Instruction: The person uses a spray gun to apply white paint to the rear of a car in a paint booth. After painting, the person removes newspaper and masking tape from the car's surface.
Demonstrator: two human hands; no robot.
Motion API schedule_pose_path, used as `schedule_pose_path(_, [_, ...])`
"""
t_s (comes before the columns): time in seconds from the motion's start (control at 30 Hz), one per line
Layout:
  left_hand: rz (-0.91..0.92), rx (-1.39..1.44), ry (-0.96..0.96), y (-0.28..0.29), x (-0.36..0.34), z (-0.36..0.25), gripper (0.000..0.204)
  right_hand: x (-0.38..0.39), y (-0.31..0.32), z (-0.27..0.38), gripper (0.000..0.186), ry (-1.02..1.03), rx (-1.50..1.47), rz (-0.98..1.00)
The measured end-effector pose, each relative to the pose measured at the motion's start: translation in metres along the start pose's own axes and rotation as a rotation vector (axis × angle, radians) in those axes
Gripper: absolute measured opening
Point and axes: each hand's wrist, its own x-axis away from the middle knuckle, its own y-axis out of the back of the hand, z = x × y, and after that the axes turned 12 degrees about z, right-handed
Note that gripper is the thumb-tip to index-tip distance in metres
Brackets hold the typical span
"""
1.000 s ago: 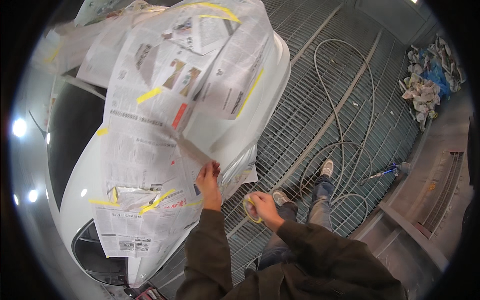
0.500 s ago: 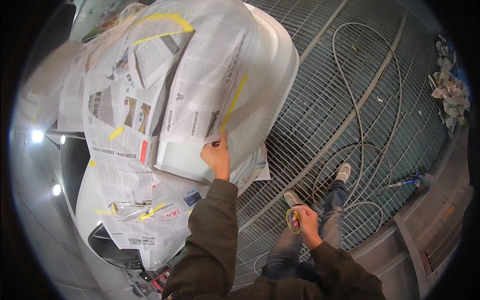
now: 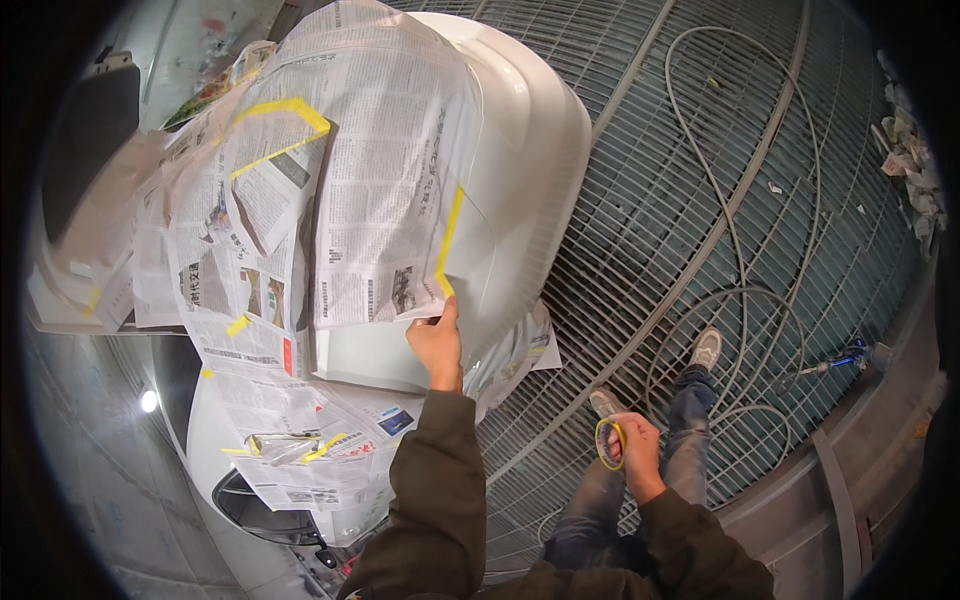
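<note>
My left hand [image 3: 435, 350] pinches the lower right corner of a newspaper sheet [image 3: 375, 220] that lies over the rear of a white car [image 3: 520, 170]. A yellow tape strip [image 3: 449, 237] runs along that sheet's right edge down to my fingers. Bare white bodywork shows below and right of the sheet. Other newspaper sheets [image 3: 250, 340], fixed with yellow strips, cover the body to the left. My right hand [image 3: 640, 450] is closed around a roll of yellow tape [image 3: 606, 440], held low over my legs, apart from the car.
I stand on a metal floor grate [image 3: 640, 180] with a looped hose [image 3: 739, 240] over it. At the right lie a spray gun with blue parts [image 3: 850, 357] and crumpled paper [image 3: 910, 160] along the wall. A metal beam [image 3: 840, 500] runs at the lower right.
My left hand has moved up from the lower papers to the upper sheet's taped corner and grips it. My right hand with the tape roll has moved away from the car, rightward.
</note>
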Motion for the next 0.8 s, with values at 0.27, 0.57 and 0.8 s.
schedule_pose_path(0.27, [0.415,1.12,0.287,0.035,-0.006,-0.118,0.011,-0.011,0.006,0.004,0.017,0.034,-0.067,0.002])
schedule_pose_path(0.57, [0.444,1.516,0.249,0.046,-0.045,-0.172,0.01,-0.017,0.005,0.008,0.016,0.03,-0.068,-0.013])
schedule_pose_path(0.8, [0.312,1.286,0.111,0.035,-0.08,-0.185,0.01,-0.021,0.007,0.009,0.019,0.051,-0.066,0.0])
